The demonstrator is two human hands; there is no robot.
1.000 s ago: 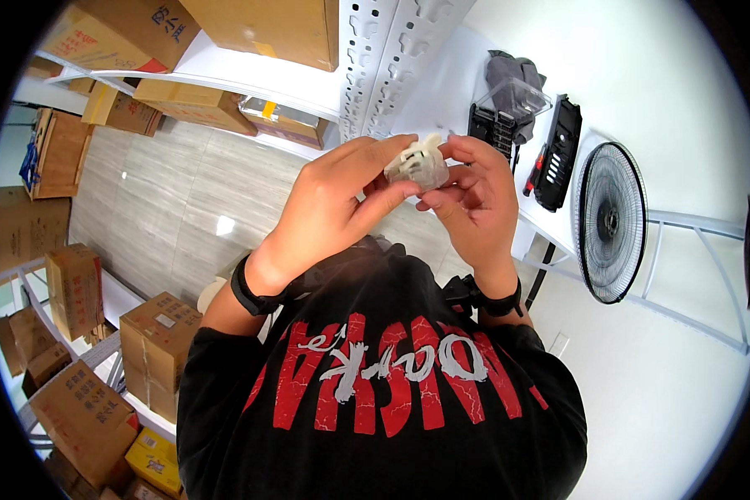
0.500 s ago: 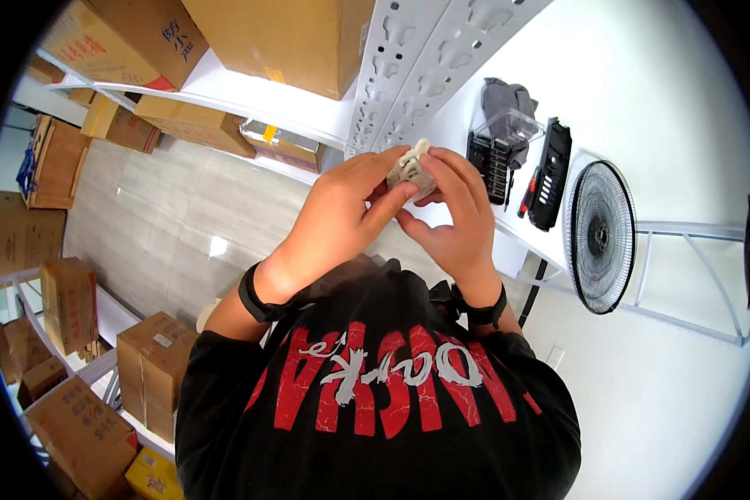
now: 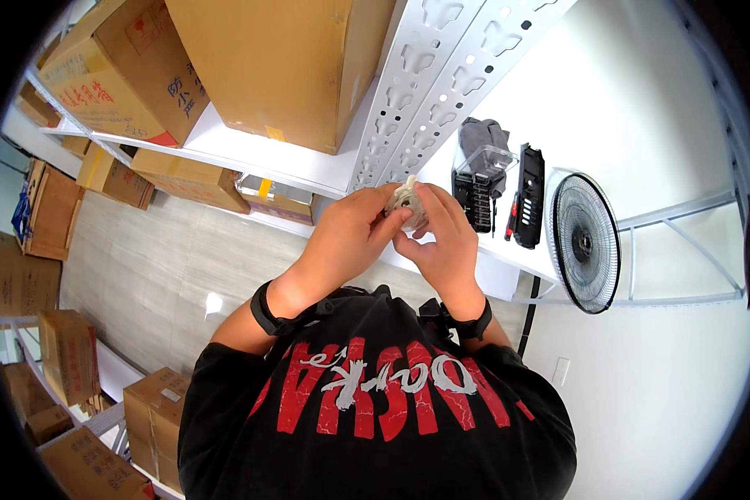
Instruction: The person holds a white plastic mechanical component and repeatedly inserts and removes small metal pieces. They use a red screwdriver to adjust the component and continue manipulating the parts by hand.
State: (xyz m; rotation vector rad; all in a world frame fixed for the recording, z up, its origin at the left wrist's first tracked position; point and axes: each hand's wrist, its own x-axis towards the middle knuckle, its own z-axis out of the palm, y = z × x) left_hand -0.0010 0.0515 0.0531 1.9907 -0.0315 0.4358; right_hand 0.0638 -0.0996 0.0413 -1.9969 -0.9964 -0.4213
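Between my two hands is a small off-white rounded plastic part (image 3: 402, 200) with openings in its face and a small knob at its top. My left hand (image 3: 342, 237) grips it from the left, thumb pressed on its front. From the other side my right hand (image 3: 443, 242) holds it, index finger bent over the top and thumb lower down. Fingers hide much of the part's sides and back. It is held up in front of my chest, near the perforated metal shelf post (image 3: 417, 108).
On the white shelf to the right lie a black bit set (image 3: 472, 202), grey cloth (image 3: 485, 137), a long black slotted panel (image 3: 527, 196) and a red-and-black tool (image 3: 512, 218). A round black fan grille (image 3: 586, 242) stands beside them. Cardboard boxes (image 3: 258, 67) fill the left shelves.
The view has shifted, so shelves and boxes sit lower in the picture. Both hands still hold the off-white part, which has turned slightly; its knob now points more upward.
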